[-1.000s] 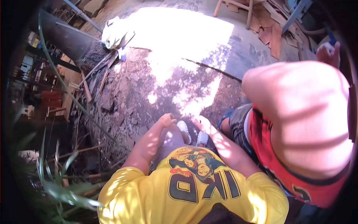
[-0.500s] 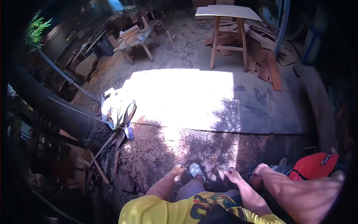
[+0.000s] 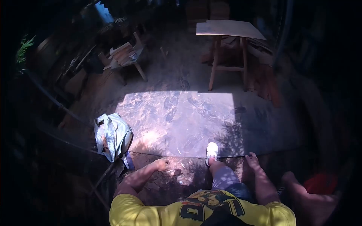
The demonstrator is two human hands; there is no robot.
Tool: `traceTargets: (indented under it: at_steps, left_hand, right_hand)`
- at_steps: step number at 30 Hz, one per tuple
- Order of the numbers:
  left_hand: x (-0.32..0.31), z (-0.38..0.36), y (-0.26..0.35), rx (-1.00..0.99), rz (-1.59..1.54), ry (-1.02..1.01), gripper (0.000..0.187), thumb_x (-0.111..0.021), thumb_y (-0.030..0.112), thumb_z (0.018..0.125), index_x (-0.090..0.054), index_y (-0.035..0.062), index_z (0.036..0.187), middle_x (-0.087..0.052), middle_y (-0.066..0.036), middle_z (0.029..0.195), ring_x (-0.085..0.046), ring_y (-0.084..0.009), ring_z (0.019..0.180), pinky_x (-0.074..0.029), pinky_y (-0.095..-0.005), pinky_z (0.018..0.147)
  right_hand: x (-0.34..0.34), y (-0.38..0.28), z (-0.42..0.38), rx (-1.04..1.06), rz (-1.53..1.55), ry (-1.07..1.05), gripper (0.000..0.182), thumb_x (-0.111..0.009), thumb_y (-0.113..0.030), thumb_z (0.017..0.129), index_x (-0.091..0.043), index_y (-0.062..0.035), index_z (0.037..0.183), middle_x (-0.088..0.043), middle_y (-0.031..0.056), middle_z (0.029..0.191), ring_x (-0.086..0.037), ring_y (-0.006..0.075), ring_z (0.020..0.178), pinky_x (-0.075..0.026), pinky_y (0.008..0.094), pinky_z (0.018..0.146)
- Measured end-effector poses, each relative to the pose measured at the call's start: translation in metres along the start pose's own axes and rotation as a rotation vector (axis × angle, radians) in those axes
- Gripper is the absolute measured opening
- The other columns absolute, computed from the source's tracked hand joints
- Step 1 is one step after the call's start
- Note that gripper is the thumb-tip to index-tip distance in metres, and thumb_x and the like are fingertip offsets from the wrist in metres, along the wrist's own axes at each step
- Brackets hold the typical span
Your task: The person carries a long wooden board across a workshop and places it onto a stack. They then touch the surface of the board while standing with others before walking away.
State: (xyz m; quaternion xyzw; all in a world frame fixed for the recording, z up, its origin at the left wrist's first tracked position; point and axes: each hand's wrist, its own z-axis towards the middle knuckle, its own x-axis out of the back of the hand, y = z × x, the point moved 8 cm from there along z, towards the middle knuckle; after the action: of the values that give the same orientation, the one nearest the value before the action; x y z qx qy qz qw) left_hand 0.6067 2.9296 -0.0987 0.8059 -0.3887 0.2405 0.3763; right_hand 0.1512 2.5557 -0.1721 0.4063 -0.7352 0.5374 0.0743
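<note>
My left hand (image 3: pixel 162 164) hangs over the shaded dirt, fingers loosely curled, with no object visible in it. To its left stands a pale bulging bag (image 3: pixel 115 135), apart from the hand. My right hand (image 3: pixel 252 161) is on the other side of my body, near the edge of the concrete floor (image 3: pixel 181 128). Its fingers are slightly apart and I see nothing in them. Between the hands my foot in a white shoe (image 3: pixel 212 150) rests at the slab's edge.
A tall wooden table (image 3: pixel 230 29) stands ahead on the right, with loose boards (image 3: pixel 269 84) beside it. A low bench (image 3: pixel 132 58) carrying wood pieces is ahead on the left. At right, another person's arm (image 3: pixel 298 188) and something red (image 3: pixel 320 184) show dimly.
My view has shifted forward, and my white-shoed foot is now at the slab's edge. My hands have spread farther apart. The sunlit patch looks less glaring, and the other person is farther back.
</note>
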Motion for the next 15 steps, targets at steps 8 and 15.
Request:
traceTargets:
  at_steps: [8,15]
  left_hand:
    - [-0.003,-0.012,-0.078,0.411,-0.36,-0.257,0.059,-0.06,0.052,0.079,-0.059,0.0062,0.116,-0.058,-0.02,0.118,-0.053,-0.0312,0.112,-0.041,-0.036,0.096]
    - [0.166,0.003,-0.082,0.657,-0.673,0.288,0.041,-0.068,0.044,0.076,-0.066,0.0064,0.093,-0.066,-0.014,0.092,-0.062,-0.022,0.089,-0.047,-0.0349,0.081]
  right_hand:
    - [0.059,-0.093,0.126,-0.387,-0.261,-0.001,0.085,-0.062,-0.041,0.082,-0.02,0.0047,0.14,-0.037,0.0268,0.137,-0.035,0.0343,0.13,-0.029,0.0355,0.107]
    - [0.019,-0.277,0.269,-0.14,-0.278,-0.152,0.086,-0.063,-0.042,0.082,-0.018,0.0017,0.142,-0.038,0.0265,0.137,-0.039,0.0344,0.127,-0.033,0.0353,0.105]
